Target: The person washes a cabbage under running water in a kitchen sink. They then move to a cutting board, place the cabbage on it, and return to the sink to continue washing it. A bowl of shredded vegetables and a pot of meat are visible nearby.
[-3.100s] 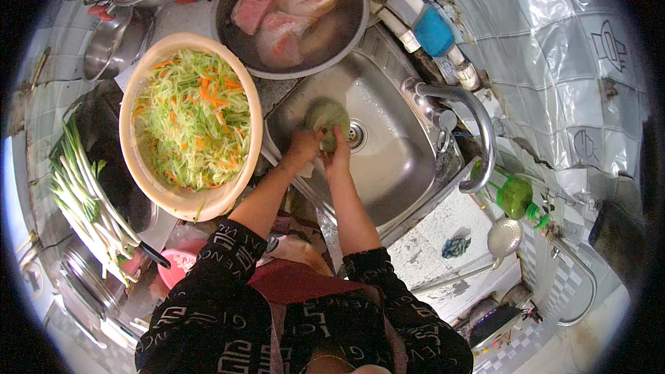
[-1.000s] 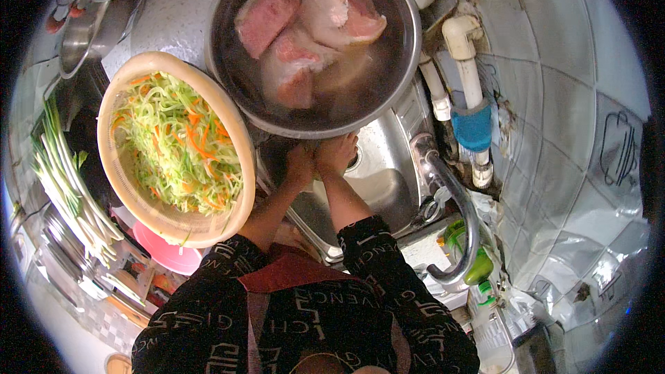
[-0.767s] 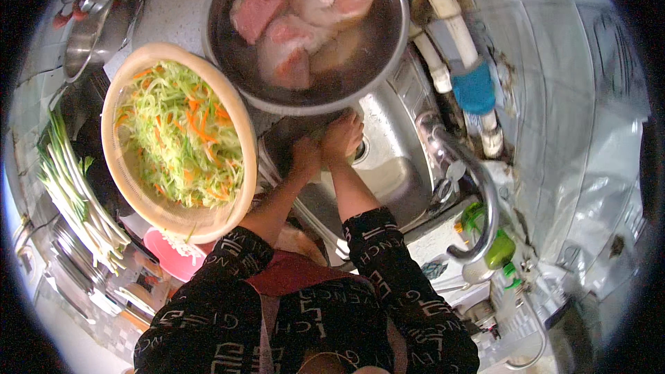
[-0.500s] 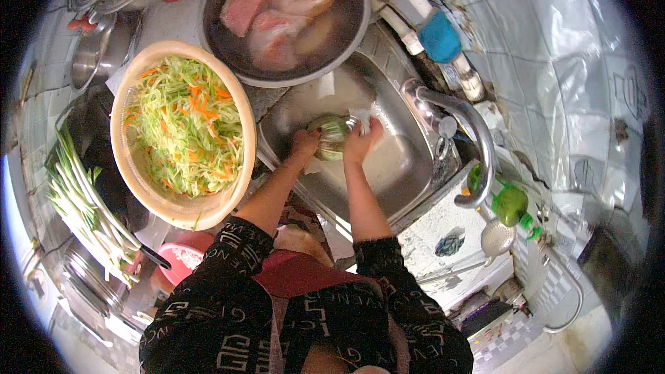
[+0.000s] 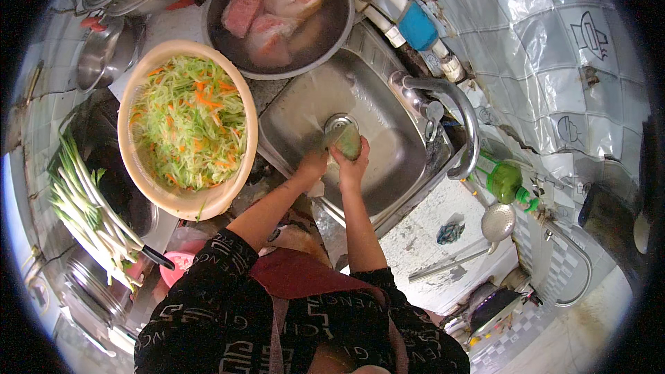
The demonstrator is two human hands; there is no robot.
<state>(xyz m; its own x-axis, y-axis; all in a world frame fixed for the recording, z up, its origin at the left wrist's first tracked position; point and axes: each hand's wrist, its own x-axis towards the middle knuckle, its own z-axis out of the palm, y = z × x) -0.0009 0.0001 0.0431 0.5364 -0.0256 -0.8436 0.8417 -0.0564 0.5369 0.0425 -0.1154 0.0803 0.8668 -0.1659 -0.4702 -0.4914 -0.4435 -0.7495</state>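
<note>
My right hand (image 5: 352, 165) is closed round a pale green, rounded thing (image 5: 348, 141), whose exact kind I cannot make out, tilted up over the sink. Close beside it on the left is my left hand (image 5: 314, 164), its fingers smeared by motion; I cannot see whether they grip anything. Both hands are above the near part of the steel sink (image 5: 388, 180). Just beyond the green thing shows the round drain (image 5: 339, 120), with a little cloudy water on the sink floor.
Left of the sink stands a peach-coloured basket (image 5: 127, 159) of shredded green and orange vegetables. A metal basin (image 5: 339, 48) with pink meat in water sits behind. The curved tap (image 5: 471, 118) and a green bottle (image 5: 506, 183) are right. Spring onions (image 5: 90, 218) and a knife handle (image 5: 159, 257) lie left.
The green thing has been tipped up and turned, now in my right hand. My left hand has come nearer to me, off its side. The drain has come into sight.
</note>
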